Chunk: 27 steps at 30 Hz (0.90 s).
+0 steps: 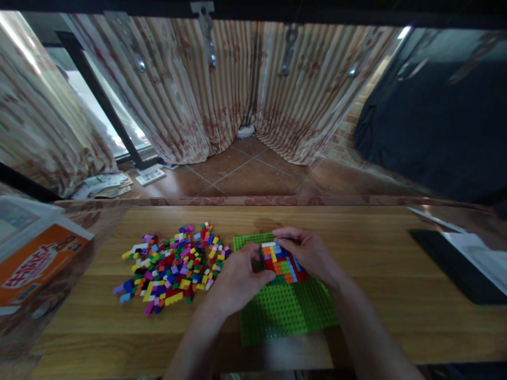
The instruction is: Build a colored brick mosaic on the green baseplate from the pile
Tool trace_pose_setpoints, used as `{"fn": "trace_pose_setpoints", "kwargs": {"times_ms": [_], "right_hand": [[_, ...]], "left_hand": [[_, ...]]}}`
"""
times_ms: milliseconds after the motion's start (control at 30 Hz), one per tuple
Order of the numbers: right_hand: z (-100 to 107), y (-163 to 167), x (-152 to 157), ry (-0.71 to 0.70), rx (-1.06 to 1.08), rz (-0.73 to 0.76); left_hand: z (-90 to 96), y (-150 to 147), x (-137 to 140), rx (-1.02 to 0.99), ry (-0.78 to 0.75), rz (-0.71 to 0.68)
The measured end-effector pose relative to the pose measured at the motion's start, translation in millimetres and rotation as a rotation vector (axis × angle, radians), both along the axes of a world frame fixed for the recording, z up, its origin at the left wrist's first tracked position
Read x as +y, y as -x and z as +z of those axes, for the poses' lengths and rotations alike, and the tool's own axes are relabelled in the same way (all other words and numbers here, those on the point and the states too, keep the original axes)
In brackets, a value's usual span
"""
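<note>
A block of toy building bricks [282, 266] in red, orange, blue, yellow, white and green sits over the far half of a green studded baseplate [277, 311]. My left hand [241, 274] is closed at the block's left side, its thumb against the near left corner and its fingers curled by the far left. From the right, my right hand [307, 250] grips the block's far right part with thumb and fingers. Whether a loose brick sits between those fingertips cannot be made out. Both hands partly cover the block's edges.
A spread of loose colourful bricks [178, 264] lies left of the baseplate on the wooden table [380, 248]. An orange-labelled box [39, 258] stands at the left. At the right are a black folder-like item [455, 264] and white paper [479, 258]. Striped curtains [222, 84] hang beyond.
</note>
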State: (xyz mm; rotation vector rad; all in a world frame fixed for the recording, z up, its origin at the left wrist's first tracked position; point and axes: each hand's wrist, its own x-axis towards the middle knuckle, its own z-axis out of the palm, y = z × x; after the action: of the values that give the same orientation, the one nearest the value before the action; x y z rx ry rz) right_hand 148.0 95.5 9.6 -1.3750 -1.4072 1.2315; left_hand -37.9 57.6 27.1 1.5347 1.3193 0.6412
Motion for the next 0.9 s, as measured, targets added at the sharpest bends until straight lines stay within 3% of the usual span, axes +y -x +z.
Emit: {"fn": "trace_pose_setpoints", "kwargs": {"times_ms": [300, 500, 633, 800, 900], "right_hand": [[-0.6, -2.4, -0.3, -0.001, -0.026, 0.008], [-1.3, -3.3, -2.1, 0.067, 0.107, -0.115], [-2.7, -4.6, 0.5, 0.08, 0.077, -0.153], [2.6, 1.6, -0.8, -0.102, -0.247, -0.195], [15.7, 16.8, -9.7, -0.294, -0.369, -0.259]], "left_hand": [[-6.8, -7.0, 1.5, -0.028, -0.031, 0.022], [-11.5, -17.9, 1.6, 0.014, -0.076, 0.055], [-10.9, -24.6, 0.1, 0.052, -0.099, 0.082], [-9.2, -18.3, -1.6, 0.106, -0.152, 0.121], [-8.8, -2.4, 5.4, 0.043, -0.182, 0.258]]}}
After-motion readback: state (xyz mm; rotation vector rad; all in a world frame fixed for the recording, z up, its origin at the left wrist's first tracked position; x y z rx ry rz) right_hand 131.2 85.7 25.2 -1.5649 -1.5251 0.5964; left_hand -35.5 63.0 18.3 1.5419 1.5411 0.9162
